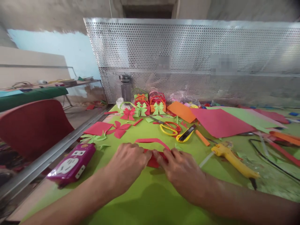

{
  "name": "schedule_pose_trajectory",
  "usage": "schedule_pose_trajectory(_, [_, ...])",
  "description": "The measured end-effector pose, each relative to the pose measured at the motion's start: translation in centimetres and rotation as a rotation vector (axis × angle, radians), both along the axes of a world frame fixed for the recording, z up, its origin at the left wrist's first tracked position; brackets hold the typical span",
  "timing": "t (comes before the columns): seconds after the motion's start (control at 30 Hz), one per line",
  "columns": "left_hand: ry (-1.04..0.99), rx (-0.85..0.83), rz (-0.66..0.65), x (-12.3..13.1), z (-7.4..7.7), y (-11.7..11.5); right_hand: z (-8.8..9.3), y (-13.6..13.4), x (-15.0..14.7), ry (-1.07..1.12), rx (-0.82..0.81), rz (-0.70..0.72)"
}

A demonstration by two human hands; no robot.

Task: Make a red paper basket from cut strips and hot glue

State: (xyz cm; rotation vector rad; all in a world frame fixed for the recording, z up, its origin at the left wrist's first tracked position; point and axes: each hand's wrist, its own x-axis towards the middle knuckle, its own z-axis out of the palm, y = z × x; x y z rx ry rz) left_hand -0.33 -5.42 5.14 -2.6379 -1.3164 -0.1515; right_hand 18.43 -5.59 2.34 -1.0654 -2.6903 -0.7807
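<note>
A small red paper basket (153,162) with an arched red handle stands on the green table top (140,200), in front of me. My left hand (128,161) has its fingers closed on the basket's left side. On the right side my right hand (179,165) grips it, fingers bent over the red paper. The two hands nearly touch at the middle and hide much of the basket. Beyond it lie a red bow-shaped cutout (118,129) and a red paper square (97,128).
Scissors (169,128), a yellow cutter (186,133) and a yellow glue gun (235,161) lie to the right. A purple power strip (72,164) is at left. Finished paper baskets (158,107) and a bottle (126,89) stand before a perforated metal panel (187,40).
</note>
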Motion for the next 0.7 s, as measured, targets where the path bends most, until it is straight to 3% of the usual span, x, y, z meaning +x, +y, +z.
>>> schedule_pose_trajectory(0.13, [0.165,-0.001,-0.004,0.8,0.3,-0.3,0.2,0.2,0.0,-0.015,-0.038,-0.010])
schedule_pose_trajectory(0.3, [0.193,0.111,0.036,1.5,0.3,-0.6,0.3,1.7,0.6,0.049,-0.141,-0.022])
schedule_pose_trajectory(0.37, [0.153,0.206,0.042,1.9,-0.3,-0.7,0.1,2.2,0.7,0.073,-0.159,-0.040])
schedule_pose_trajectory(0.5, [0.043,0.292,-0.080,2.7,-2.4,-0.4,-0.2,2.8,0.6,0.103,-0.201,-0.087])
schedule_pose_trajectory(0.7, [0.013,0.443,-0.119,2.8,-4.5,0.6,1.0,3.5,0.5,0.186,-0.415,-0.142])
